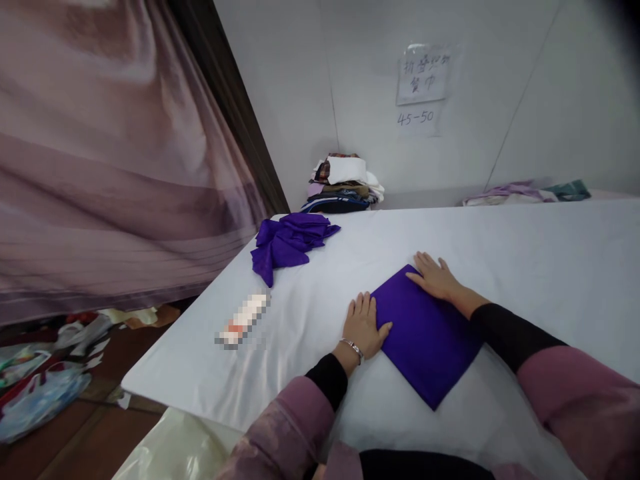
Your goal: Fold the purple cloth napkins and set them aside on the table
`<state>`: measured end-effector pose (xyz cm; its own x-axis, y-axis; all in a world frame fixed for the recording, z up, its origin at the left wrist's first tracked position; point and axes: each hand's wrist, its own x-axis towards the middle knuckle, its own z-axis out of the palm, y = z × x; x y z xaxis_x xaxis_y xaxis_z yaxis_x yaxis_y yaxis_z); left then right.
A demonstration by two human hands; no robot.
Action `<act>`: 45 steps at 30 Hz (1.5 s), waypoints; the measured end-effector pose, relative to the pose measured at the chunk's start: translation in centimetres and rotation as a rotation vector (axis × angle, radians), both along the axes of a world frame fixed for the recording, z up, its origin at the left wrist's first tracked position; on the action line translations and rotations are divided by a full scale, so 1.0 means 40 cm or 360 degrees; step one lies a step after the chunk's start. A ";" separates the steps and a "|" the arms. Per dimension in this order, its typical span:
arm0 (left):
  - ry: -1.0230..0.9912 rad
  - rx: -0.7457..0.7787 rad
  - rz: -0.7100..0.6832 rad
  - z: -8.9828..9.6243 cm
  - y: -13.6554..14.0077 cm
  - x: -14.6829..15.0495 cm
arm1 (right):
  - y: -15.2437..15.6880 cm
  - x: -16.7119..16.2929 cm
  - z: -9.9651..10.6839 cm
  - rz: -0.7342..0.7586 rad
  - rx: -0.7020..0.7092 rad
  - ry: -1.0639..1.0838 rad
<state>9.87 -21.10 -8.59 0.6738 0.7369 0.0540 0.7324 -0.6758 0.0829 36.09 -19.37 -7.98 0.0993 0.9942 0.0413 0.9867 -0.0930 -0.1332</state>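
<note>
A purple cloth (pixel 427 340), folded into a neat square, lies flat on the white-covered table (pixel 200 373) with one corner pointing toward me. My left hand (pixel 363 327), wearing a silver bracelet, rests flat at its left edge, the thumb over the cloth. On the upper right edge lies my right hand (pixel 434 277), fingers spread, with the thumb across the purple fabric. Neither hand grips anything. A second purple cloth (pixel 290 243) sits crumpled at the table's far left.
A blurred-out long item (pixel 244 321) lies on the left of the table. Folded clothes (pixel 345 183) are stacked behind the far edge, more fabric (pixel 525 192) at far right. A pink curtain (pixel 115 153) hangs left; plastic bags (pixel 45 393) lie on the floor.
</note>
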 end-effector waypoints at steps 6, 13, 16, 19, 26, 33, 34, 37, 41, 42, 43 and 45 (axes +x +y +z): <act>0.0028 -0.0024 0.0009 0.006 0.002 -0.002 | -0.110 -0.138 -0.018 0.0532 0.0116 0.0064; 0.0073 -0.0204 0.0074 0.090 0.034 0.041 | -0.117 -0.139 -0.033 0.0527 0.0093 0.0131; -0.0026 -0.0122 -0.0061 0.102 0.052 0.091 | -0.113 -0.139 -0.030 0.0520 0.0084 0.0143; -0.0045 -0.0168 -0.0152 0.072 0.065 0.126 | -0.114 -0.140 -0.026 0.0518 0.0039 0.0156; -0.0008 -0.0122 -0.0163 0.011 0.076 0.127 | -0.178 -0.072 -0.017 0.0288 0.0045 0.0111; 0.0022 -0.0147 -0.0168 0.016 0.075 0.130 | -0.363 0.043 -0.032 0.0057 0.0013 0.0054; 0.0017 -0.0150 -0.0170 0.017 0.076 0.130 | -0.388 0.056 -0.034 0.0018 0.0000 0.0042; -0.0017 -0.0191 -0.0179 0.024 0.078 0.132 | -0.442 0.079 -0.027 -0.0094 -0.0014 -0.0004; -0.0075 -0.0244 -0.0143 0.049 0.057 0.129 | -0.443 0.033 0.004 0.0020 0.0084 -0.0012; -0.0091 -0.0225 -0.0149 0.055 0.045 0.126 | -0.434 0.005 0.013 0.0107 0.0104 0.0004; -0.0102 -0.0193 -0.0172 0.059 0.032 0.122 | -0.424 -0.028 0.021 0.0206 0.0115 0.0027; -0.0098 -0.0110 -0.0241 0.062 0.008 0.109 | -0.405 -0.103 0.032 0.0422 0.0127 0.0087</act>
<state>14.24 -20.79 -6.12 0.7746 0.6304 0.0511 0.6146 -0.7693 0.1745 31.96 -35.57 -6.70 -0.1595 0.9796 0.1220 0.9664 0.1802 -0.1834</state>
